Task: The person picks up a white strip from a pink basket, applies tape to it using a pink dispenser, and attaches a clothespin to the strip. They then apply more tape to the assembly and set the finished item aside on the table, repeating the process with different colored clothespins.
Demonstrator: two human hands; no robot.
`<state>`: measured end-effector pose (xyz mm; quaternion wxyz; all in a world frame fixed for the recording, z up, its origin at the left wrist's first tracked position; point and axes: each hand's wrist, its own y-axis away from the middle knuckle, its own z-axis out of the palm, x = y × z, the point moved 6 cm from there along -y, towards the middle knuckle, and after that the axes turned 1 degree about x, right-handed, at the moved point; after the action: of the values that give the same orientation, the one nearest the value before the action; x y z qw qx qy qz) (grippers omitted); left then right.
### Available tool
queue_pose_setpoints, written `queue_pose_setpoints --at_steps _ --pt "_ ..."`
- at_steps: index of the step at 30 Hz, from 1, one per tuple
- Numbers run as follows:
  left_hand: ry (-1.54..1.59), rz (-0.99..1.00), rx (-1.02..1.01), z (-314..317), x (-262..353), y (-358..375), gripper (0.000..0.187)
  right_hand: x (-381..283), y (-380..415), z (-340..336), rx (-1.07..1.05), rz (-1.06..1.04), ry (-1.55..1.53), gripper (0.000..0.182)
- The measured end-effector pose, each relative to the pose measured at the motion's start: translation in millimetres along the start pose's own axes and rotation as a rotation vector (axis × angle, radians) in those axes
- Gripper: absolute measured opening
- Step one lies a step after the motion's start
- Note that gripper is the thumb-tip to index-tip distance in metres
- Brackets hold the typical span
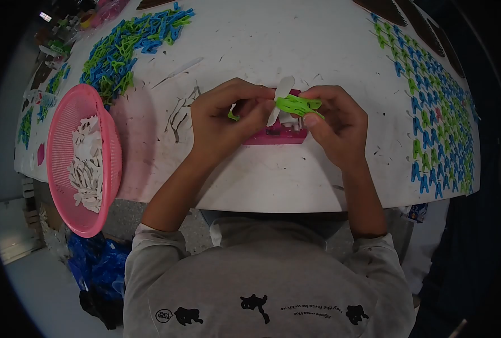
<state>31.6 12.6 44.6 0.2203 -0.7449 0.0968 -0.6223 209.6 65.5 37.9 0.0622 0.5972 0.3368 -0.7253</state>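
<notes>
Between my two hands is a bright green clothespin (298, 106), lying on its side. My right hand (340, 121) pinches its right end between thumb and fingers. A thin white plastic strip (284, 87) stands upright at the clothespin's left end, and the closed fingers of my left hand (225, 112) grip it there. Another bit of green plastic (233, 112) shows inside the curl of my left hand, mostly hidden. Just below and behind my hands sits a magenta block (281, 137) with a metal part on it, partly covered by the fingers.
A pink mesh basket (115, 152) with white strips stands at the table's left edge. A heap of blue and green clothespins (112, 59) lies at the back left. Rows of clothespins (436, 121) cover the right side. Dark scraps (180, 112) litter the white table (250, 34).
</notes>
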Motion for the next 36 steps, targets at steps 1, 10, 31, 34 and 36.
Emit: queue_pose_setpoints --at_steps 1,10,31,34,36 --pt "-0.011 -0.010 -0.006 1 0 0 0.014 0 0 0 0.000 0.001 0.000 0.029" --pt "0.027 -0.018 -0.032 2 -4 0 0.013 1 1 -1 0.019 0.013 0.063 0.026" --pt "0.055 -0.001 -0.024 5 -11 -2 0.015 4 -1 -3 0.008 0.053 0.209 0.025" --pt "0.058 0.033 -0.062 6 -13 -3 0.017 -4 0 -1 -0.048 -0.035 0.409 0.025" --pt "0.052 0.059 -0.060 6 -11 -4 0.018 -6 -2 -1 -0.025 -0.004 0.469 0.026"
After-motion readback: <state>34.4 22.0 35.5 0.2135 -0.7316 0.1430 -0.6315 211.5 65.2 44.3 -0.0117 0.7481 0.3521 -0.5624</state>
